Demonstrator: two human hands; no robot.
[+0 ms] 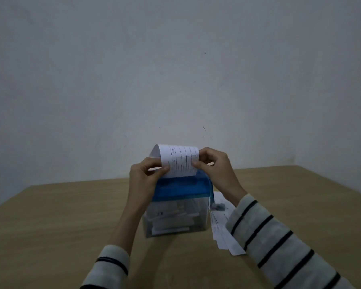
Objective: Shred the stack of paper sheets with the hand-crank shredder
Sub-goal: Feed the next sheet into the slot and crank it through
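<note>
A hand-crank shredder (179,189) with a blue top and a clear bin stands mid-table; paper pieces lie inside the bin. A printed paper sheet (178,158) curls over above the blue top, its lower edge at the top of the shredder. My left hand (146,174) pinches the sheet's left edge and my right hand (214,165) pinches its right edge. The blue crank arm with its grey knob (219,206) hangs down on the shredder's right side, untouched. The stack of paper sheets (223,228) lies on the table right of the shredder, partly hidden by my right sleeve.
The wooden table (61,215) runs left and right of the shredder, its far edge against a plain pale wall. My striped sleeves reach in from the bottom of the view.
</note>
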